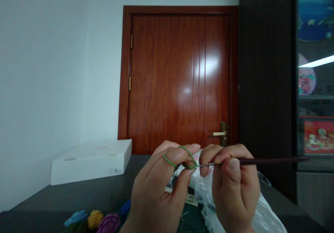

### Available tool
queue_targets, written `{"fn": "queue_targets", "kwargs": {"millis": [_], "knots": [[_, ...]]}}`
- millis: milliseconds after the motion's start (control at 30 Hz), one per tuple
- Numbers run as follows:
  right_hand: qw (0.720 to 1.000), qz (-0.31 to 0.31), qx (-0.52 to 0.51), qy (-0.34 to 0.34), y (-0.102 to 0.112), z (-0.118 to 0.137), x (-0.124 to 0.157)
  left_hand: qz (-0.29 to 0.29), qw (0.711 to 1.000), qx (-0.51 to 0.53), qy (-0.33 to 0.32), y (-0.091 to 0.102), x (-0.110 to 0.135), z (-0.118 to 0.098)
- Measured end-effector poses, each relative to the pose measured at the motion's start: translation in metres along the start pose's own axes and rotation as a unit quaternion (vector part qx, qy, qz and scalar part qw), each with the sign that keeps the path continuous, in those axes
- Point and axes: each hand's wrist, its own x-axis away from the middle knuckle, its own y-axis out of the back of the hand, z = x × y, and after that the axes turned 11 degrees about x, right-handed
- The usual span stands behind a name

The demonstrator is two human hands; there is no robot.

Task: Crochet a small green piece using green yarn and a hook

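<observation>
My left hand [159, 187] is raised in front of me with green yarn [171, 161] looped over its forefinger, and its thumb and finger pinch the yarn at a small knot [192, 166]. My right hand [232, 184] is closed on a thin crochet hook [261, 161]. The hook's dark handle sticks out to the right, and its metal tip meets the green yarn at the pinch.
A flat white box [91, 160] lies on the dark table [78, 194] at the left. Crocheted flowers in blue, yellow and purple [95, 219] sit at the near edge. A clear plastic bag [261, 215] lies under my hands. Behind stand a red-brown door [180, 76] and a dark cabinet [266, 69].
</observation>
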Motion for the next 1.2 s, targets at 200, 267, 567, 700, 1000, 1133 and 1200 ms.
{"fn": "queue_targets", "kwargs": {"millis": [200, 267, 567, 700, 1000, 1133, 1200], "knots": [[0.986, 0.053, 0.129, 0.095, 0.012, 0.003, 0.000, 0.011, 0.999, -0.050, -0.006, 0.004, -0.004, -0.003], [0.973, 0.088, 0.175, 0.120, 0.016, 0.004, -0.001, 0.014, 0.998, -0.062, -0.010, 0.005, -0.004, -0.004], [0.928, 0.150, 0.256, 0.226, 0.020, -0.002, -0.001, -0.004, 0.999, -0.046, 0.015, 0.005, -0.001, -0.001], [0.935, 0.137, 0.238, 0.224, 0.021, -0.006, 0.003, -0.019, 0.996, 0.053, 0.069, 0.005, 0.003, 0.001], [0.974, 0.084, 0.148, 0.151, 0.012, -0.018, 0.008, -0.064, 0.917, 0.323, 0.223, 0.003, -0.005, 0.001], [0.980, 0.078, 0.123, 0.133, 0.011, -0.016, 0.008, -0.066, 0.875, 0.408, 0.252, 0.001, -0.007, 0.003], [0.979, 0.076, 0.150, 0.116, 0.007, -0.010, 0.010, -0.069, 0.851, 0.446, 0.269, -0.002, -0.005, 0.004]]}}
